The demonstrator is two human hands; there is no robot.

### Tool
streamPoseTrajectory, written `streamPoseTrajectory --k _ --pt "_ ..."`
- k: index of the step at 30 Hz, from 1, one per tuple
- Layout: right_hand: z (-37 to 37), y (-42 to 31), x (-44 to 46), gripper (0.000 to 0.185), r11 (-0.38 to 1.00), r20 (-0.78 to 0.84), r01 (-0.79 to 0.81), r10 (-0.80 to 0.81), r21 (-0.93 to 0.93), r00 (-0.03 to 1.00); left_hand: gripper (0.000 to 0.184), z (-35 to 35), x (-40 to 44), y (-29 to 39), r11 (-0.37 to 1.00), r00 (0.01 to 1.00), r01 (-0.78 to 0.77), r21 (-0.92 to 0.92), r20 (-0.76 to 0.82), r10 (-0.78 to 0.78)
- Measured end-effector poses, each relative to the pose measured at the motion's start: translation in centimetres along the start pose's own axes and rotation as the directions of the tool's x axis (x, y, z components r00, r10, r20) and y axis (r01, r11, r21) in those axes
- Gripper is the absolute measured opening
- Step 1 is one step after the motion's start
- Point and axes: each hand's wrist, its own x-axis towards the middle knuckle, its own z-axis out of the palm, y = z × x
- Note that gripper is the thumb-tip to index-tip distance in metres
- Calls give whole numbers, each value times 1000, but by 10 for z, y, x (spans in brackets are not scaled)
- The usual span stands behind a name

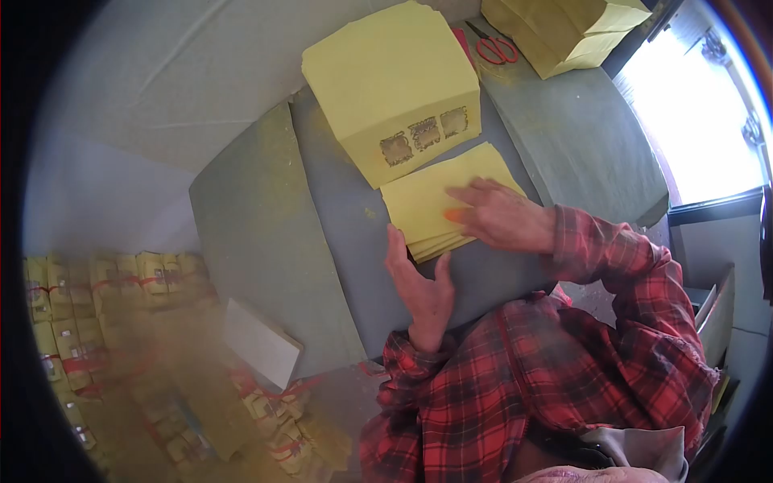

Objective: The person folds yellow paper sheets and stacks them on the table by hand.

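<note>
A stack of yellow paper pieces point(431, 197), perhaps folded envelopes or bags, lies on the grey table in front of me. At its near left corner is my left hand point(423, 290), thumb and fingers apart, the fingertips close to the stack's edge. My right hand point(507, 217) is over the right part of the top sheet, slightly blurred. Its fingers point left and stand apart, with nothing visible in them. Something orange covers one fingertip. Behind the stack sits a larger yellow paper pile point(394, 80) with printed dark patterns along its front edge.
Red-handled scissors point(495, 51) lie at the far right, beside a folded yellow paper bundle point(564, 32). Grey-green sheets point(266, 233) cover the table's sides. A white block point(262, 344) is at the lower left, near many red-banded yellow bundles point(80, 362). A bright window point(708, 113) is at right.
</note>
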Motion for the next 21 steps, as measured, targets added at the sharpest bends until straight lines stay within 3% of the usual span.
streamPoseTrajectory --k 1,2,4,6,12,17,19,21 --pt "-4 -6 9 39 997 -190 42 -52 -58 980 81 1 1 -2 1000 1000 -13 10 6 13" --pt "-9 -8 24 39 997 -191 47 -58 -60 980 81 2 1 -3 999 1000 -23 23 7 23" --pt "-23 2 67 46 934 -527 -48 -157 -355 835 81 0 0 -4 998 999 -41 54 10 41" --pt "-27 30 105 50 871 -654 -129 -250 -474 714 82 -4 -1 -1 997 999 -46 65 19 45" --pt "-29 60 99 43 828 -652 -60 -392 -558 649 81 -6 -2 2 995 997 -54 80 54 50" --pt "4 31 21 35 894 -611 37 -335 -447 717 81 -4 -5 0 998 999 -47 45 18 46" --pt "2 16 3 35 903 -516 7 -252 -430 819 81 -3 -5 0 999 999 -46 17 -4 46" --pt "-19 0 14 35 922 -572 -11 -231 -387 787 81 -4 -6 0 999 999 -42 16 13 42"
